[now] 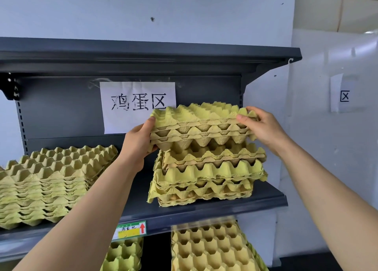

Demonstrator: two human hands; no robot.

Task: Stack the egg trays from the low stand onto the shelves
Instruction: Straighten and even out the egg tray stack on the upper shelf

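The held egg trays [200,123] are a dull yellow-green, patterned with regular rows of peaks and cups. The stack under the grip [208,178] shares that yellow-green, with a few layers leaning to tan along their edges. The stack left of the grip [51,180] is the same colour, its top an even grid of bumps. Behind the grip, the paper sign [139,107] is white with three black characters. The shelf [225,211] and back panel [61,111] are dark slate grey. Lower down, the shelf label [132,230] shows a green border, a yellow patch and a red arrow. The lower trays [210,248] are a warmer yellow in a honeycomb pattern.
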